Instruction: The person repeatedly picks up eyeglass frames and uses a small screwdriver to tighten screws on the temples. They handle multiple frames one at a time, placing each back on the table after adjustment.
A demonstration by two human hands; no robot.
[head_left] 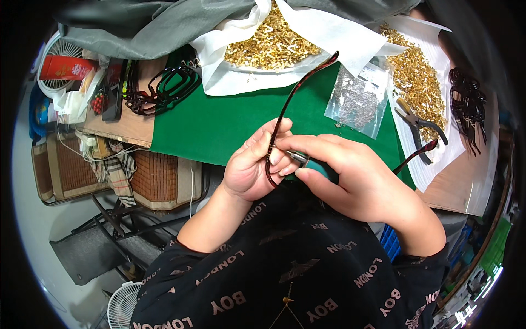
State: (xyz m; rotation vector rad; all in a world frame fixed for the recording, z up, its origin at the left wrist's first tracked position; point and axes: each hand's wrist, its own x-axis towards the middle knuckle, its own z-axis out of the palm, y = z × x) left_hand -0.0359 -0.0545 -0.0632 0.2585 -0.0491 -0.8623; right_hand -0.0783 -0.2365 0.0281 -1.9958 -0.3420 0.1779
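Note:
My left hand [241, 171] pinches a dark tortoiseshell eyeglass temple [294, 90] near its lower end. Its long curved arm rises past my fingertips toward the far side of the table. My right hand [359, 172] wraps round a teal-handled tool [319, 166], and its metal end points at my left fingers beside the temple. My palm covers most of that tool, so its exact kind cannot be made out. Both hands are close together over the near edge of the green mat [219, 123]. Another tortoiseshell temple [415, 156] shows beyond my right hand.
White paper holds a heap of gold metal parts [274, 44]; a second gold heap [422, 77] lies right. Between them is a clear bag of small silvery pieces [356, 98]. Pliers [419, 123] and dark temples [467, 104] lie right, glasses frames [170, 88] left.

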